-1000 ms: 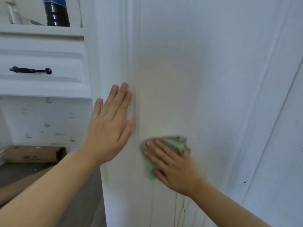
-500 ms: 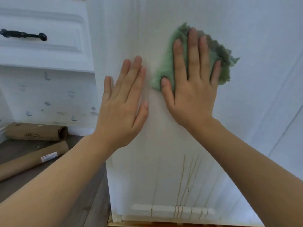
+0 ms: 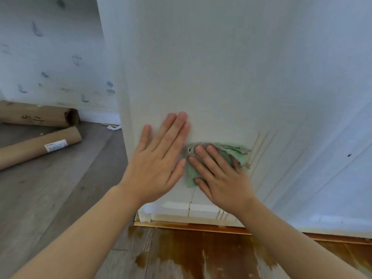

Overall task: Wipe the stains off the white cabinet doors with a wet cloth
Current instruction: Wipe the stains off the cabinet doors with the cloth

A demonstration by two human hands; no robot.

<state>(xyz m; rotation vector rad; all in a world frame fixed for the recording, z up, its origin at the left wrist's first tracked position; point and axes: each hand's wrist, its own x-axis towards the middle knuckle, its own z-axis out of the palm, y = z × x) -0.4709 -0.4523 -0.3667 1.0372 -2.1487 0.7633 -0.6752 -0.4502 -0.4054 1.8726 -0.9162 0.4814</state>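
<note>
A white cabinet door [image 3: 211, 63] fills the middle of the view. My left hand [image 3: 159, 160] lies flat against its lower part, fingers straight and pointing up. Just to the right, my right hand [image 3: 219, 174] presses a crumpled green cloth [image 3: 231, 153] flat onto the door, fingers spread over it. Thin brown drip stains [image 3: 259, 146] run down the door right of the cloth, and more streaks [image 3: 190, 206] cross the bottom rail below my hands.
Brown liquid [image 3: 193, 246] stains the wooden floor at the cabinet's foot. Two cardboard tubes [image 3: 40, 146] lie on the grey floor at the left, by a white wall with blue marks [image 3: 50, 57]. Another white panel [image 3: 332, 137] stands at the right.
My right hand has swept the cloth down from high on the door to its lower part. My left hand has slid lower too, and the view has tilted down to the floor.
</note>
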